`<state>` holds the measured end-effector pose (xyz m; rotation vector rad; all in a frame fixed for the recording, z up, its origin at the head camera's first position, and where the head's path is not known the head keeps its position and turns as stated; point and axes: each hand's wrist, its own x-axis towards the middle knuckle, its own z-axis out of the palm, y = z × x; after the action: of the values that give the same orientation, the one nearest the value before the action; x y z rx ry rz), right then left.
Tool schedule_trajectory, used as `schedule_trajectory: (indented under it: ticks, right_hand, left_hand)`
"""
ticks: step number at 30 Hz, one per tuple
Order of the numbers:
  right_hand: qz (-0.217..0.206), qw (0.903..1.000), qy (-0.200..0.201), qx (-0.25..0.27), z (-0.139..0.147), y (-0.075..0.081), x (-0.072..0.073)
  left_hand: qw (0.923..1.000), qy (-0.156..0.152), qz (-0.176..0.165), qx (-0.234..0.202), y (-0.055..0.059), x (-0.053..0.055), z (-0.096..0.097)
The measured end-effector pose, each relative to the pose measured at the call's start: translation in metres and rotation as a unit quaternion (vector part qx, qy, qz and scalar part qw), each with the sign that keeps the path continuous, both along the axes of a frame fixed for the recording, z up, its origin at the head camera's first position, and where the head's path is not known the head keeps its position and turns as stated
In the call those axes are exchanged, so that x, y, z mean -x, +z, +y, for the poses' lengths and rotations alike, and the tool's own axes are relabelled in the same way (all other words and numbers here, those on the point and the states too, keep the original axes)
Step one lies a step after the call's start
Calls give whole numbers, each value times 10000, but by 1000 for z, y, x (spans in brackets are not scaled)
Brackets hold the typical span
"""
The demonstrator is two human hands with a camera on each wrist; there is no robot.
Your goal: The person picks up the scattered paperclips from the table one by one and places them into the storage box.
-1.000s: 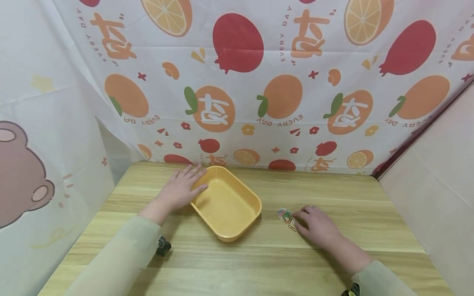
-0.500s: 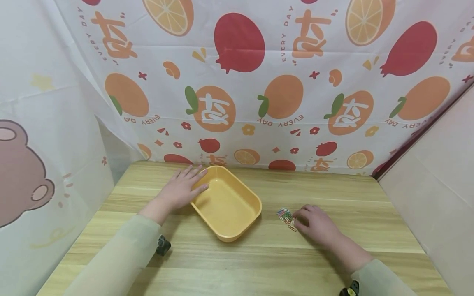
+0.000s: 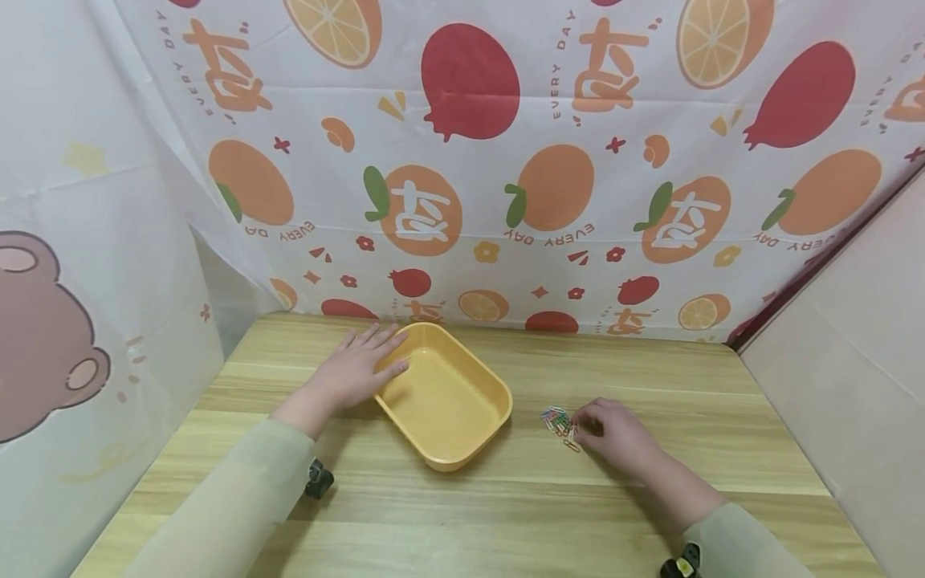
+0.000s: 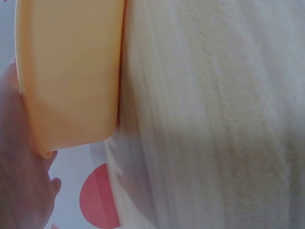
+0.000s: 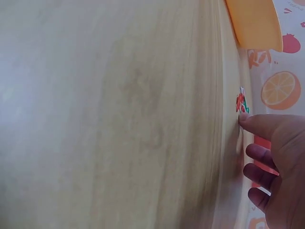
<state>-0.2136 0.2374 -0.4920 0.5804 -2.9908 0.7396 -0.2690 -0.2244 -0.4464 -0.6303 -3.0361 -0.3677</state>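
Observation:
A yellow rectangular tray (image 3: 444, 401) stands on the table at centre-left in the head view. My left hand (image 3: 354, 371) rests on its left rim, fingers spread and fairly straight; the left wrist view shows the tray's outer wall (image 4: 71, 76) beside that hand. To the right of the tray lies a small pile of coloured paper clips (image 3: 556, 421). At the pile's right edge is my right hand (image 3: 620, 437), its thumb and index finger pinching a paper clip. In the right wrist view the thumb tip meets the clips (image 5: 241, 101), and the index fingertip is hidden.
The wooden table (image 3: 462, 522) runs up to a fruit-print cloth (image 3: 477, 185) at the back. A white cloth with a bear print (image 3: 36, 337) hangs on the left, and a pale panel (image 3: 853, 353) bounds the right side.
My right thumb and index finger have drawn closer together at the edge of the clip pile. The left hand and the tray stay in place.

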Motion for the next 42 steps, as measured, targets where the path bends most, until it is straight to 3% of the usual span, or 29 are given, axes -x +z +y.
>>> schedule_trajectory:
  ticks: [12, 33, 42]
  right_hand:
    - [-85, 9997, 10, 250, 2, -3, 0]
    - [-18, 9992, -27, 391, -5, -5, -2]
    - [-17, 9991, -135, 414, -6, -5, -3]
  left_hand:
    - [10000, 8, -16, -12, 3, -5, 2]
    - [9999, 19, -144, -35, 1, 5, 0]
    - [9998, 29, -176, -33, 1, 3, 1]
